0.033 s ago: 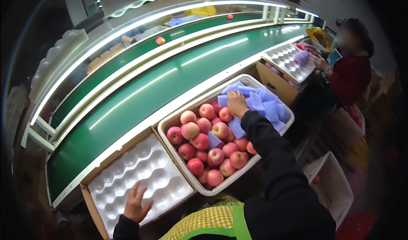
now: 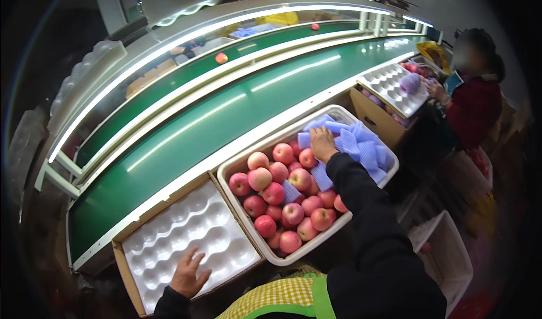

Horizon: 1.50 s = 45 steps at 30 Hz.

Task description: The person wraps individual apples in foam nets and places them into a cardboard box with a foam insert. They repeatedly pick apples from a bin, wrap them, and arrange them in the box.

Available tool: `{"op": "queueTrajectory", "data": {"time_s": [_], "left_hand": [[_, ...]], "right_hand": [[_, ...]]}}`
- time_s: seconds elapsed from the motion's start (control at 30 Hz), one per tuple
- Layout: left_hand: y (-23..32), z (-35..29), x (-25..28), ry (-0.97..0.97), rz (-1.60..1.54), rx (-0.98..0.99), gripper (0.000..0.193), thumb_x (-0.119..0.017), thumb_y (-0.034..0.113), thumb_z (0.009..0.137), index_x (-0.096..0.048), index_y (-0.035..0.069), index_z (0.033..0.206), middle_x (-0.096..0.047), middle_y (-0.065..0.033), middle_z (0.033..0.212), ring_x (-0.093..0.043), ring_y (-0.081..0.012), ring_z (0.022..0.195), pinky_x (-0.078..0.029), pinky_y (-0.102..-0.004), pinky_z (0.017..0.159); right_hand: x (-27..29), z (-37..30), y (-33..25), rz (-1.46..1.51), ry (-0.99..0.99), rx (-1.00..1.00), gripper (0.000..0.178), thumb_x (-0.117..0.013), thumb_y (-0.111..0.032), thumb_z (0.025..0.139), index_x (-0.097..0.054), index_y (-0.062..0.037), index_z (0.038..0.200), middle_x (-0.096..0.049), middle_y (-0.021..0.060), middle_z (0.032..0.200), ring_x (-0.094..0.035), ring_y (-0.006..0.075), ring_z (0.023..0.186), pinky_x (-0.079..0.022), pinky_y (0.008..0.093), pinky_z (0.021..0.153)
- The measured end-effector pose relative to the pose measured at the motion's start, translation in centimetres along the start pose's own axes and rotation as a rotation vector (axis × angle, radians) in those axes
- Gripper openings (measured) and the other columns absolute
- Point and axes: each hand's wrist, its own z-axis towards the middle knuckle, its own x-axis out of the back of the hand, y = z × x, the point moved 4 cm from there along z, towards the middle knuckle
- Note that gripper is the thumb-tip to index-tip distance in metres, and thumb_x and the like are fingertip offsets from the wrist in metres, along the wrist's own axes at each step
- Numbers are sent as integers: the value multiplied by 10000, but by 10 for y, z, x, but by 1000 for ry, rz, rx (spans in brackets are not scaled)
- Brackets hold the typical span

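My right hand (image 2: 323, 145) is at the far right part of a white plastic crate (image 2: 224, 175), its fingers bent and pressed together on a blue-purple foam net sleeve (image 2: 305, 140). More such foam net sleeves (image 2: 361, 144) lie heaped beside it. Red and pink apples (image 2: 259, 179) fill the rest of the crate, with one loose sleeve (image 2: 291, 192) among them. To the left, a cardboard box (image 2: 129, 276) holds a white moulded tray (image 2: 180, 228) with bare hollows. Over the tray's near edge, my left hand (image 2: 189, 275) is open, fingers apart and holding nothing.
A green conveyor belt (image 2: 209, 121) runs beyond the crate. An apple (image 2: 221, 58) sits on the upper belt. At the right, a person in a dark red top (image 2: 474, 113) works by another tray (image 2: 395, 87) on a box. A white crate (image 2: 446, 257) stands lower right.
The whole view has shifted slightly, so the scene sits a little further right and lower. Both hands keep nearly the same places over the tray and the sleeves.
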Motion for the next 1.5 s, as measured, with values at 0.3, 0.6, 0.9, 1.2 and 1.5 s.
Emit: {"op": "queueTrajectory", "data": {"time_s": [0.3,0.6,0.9,1.2,1.5], "left_hand": [[79,29,9,200,-141,-93,329,-661,81,735,-573,-20,1035,-562,-199,1063,-583,-310,926,-480,-341,789],[127,130,-42,378,-1027,35,180,-534,65,861,-472,8,1020,-560,-50,914,-542,-101,796,-440,-220,721],[155,146,-66,239,-1162,50,310,-582,65,837,-456,-2,1112,-560,-41,949,-542,-117,875,-434,-233,782],[164,145,-62,316,-419,84,142,-573,55,787,-594,3,917,-611,-93,746,-585,-124,669,-469,-262,589],[165,136,-59,519,-502,68,194,-587,33,754,-548,13,943,-594,-136,744,-595,-192,638,-476,-301,594]], "right_hand": [[80,-32,-70,600,34,420,159,-593,-172,677,-629,-54,777,-568,139,793,-545,317,780,-426,428,689],[132,-117,-163,1997,-767,172,438,-616,-147,838,-408,46,1171,-537,55,958,-537,106,872,-453,228,745],[122,-121,-126,1919,-629,55,160,-571,-124,862,-559,-15,979,-556,-10,840,-513,49,779,-435,191,681],[172,-134,-116,1163,263,469,243,-589,55,648,-538,11,882,-523,158,918,-564,301,787,-468,357,702],[151,-154,-139,816,-84,525,234,-595,-54,731,-502,40,925,-528,186,886,-572,313,812,-483,373,706]]}}
